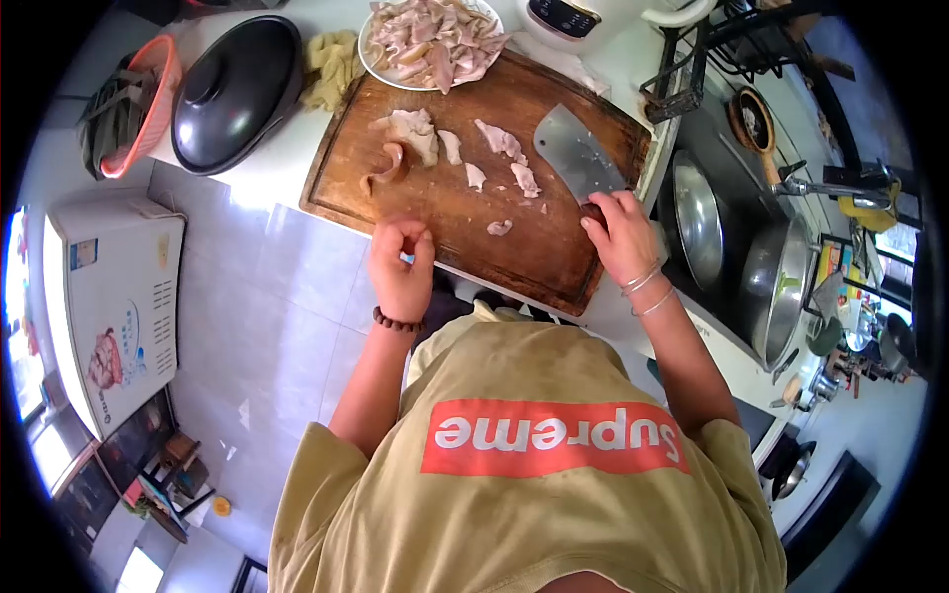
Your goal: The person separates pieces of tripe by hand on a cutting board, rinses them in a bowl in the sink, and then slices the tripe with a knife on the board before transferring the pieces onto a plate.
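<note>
Shirt (346,514) nearest, a white plate (374,69) holds meat slices (435,44).

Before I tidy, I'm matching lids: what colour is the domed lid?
The lid is black, clearest in the head view.

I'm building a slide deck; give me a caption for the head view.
Right hand on the cleaver, left hand at the near edge of a cutting board, meat pieces scattered.

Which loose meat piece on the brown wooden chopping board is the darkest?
The curved reddish-brown strip, nearest the person's left hand; the other loose pieces are pale pink or cream.
</note>
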Motion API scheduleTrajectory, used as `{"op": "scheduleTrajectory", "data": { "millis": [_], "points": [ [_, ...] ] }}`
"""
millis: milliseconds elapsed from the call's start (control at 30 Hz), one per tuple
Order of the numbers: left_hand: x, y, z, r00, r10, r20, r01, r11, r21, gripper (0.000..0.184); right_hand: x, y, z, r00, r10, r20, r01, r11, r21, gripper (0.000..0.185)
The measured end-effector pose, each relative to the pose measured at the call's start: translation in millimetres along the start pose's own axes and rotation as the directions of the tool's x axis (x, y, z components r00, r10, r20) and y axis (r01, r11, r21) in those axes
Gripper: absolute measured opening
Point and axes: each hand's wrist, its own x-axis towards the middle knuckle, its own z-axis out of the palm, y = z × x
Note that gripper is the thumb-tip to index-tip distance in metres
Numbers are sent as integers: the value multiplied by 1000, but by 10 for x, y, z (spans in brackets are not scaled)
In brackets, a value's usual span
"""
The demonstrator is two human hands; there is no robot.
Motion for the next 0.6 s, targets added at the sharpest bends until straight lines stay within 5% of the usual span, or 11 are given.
{"op": "scheduleTrajectory", "data": {
  "millis": [67,100,200,600],
  "points": [
    [-83,-20,3,997,-65,42,63,996,67,9,126,-3,-14,932,-274,-237,261,962,-82,30],
    [-113,-54,-17,996,-80,34,79,996,35,9,164,-104,-61,933,-282,-222,262,958,-116,30],
    [-62,-95,-140,1000,-29,-7,29,999,-31,9,443,-494,-41,959,-255,-125,261,965,33,25],
    [242,-321,-726,995,-64,80,68,997,-37,9,1023,-810,356,986,-147,-76,139,984,-108,19]
  ]
}}
